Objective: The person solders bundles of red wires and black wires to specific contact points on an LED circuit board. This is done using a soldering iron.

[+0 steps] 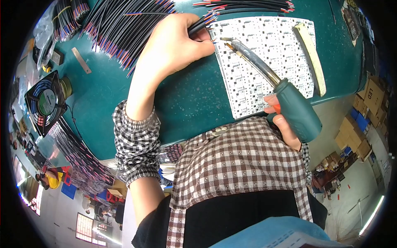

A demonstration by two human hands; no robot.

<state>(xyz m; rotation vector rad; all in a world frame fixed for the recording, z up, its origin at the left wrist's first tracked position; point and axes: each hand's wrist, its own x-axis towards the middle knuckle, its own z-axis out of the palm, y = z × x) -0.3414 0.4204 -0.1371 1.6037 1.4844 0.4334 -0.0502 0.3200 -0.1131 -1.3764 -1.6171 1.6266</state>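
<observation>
My left hand (pixel 175 45) is closed around several black cables (pixel 199 26) with stripped, coloured wire ends. Its thumb and fingertips are at the upper left edge of a white circuit board panel (pixel 264 62) printed with small dark parts. In my right hand (pixel 285 126) is a soldering iron (pixel 300 109) with a thick green handle. The iron slants up and left over the panel, and a thin guide runs along its metal barrel. Its tip is close to my left thumb; I cannot tell whether it touches a wire or the panel.
Many loose black cables (pixel 120 31) lie fanned out at the left, and more cables (pixel 248 6) lie behind the panel. A pale yellow-green strip (pixel 312 62) rests on the panel's right side. A small fan (pixel 46 101) and a metal strip (pixel 81 60) are at the far left.
</observation>
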